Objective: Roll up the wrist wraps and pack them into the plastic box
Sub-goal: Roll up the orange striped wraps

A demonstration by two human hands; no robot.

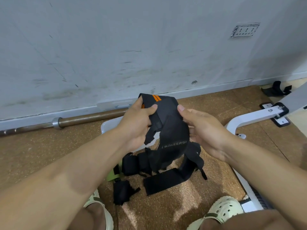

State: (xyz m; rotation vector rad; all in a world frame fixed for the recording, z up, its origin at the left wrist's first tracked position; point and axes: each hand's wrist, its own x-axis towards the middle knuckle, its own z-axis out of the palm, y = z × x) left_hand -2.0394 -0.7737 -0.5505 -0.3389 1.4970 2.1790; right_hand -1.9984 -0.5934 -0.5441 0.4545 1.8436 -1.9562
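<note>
Wrist wrap (pixel 167 120), black with orange stripes: held in the air between both hands, above the floor (pixel 33 155). Left hand (pixel 137 123), grip pinching the upper folded end, thumb on its front face. Right hand (pixel 204 130), grip curled round the wrap's right edge, thumb tip touching the cloth. Long axis: runs downward from the left hand's pinch, the loose tail hanging toward the pile of wraps (pixel 159 170) lying on the floor. Judgement: rolling likely starts at the pinched top end; left hand nearer. Plastic box: cannot tell which item it is.
</note>
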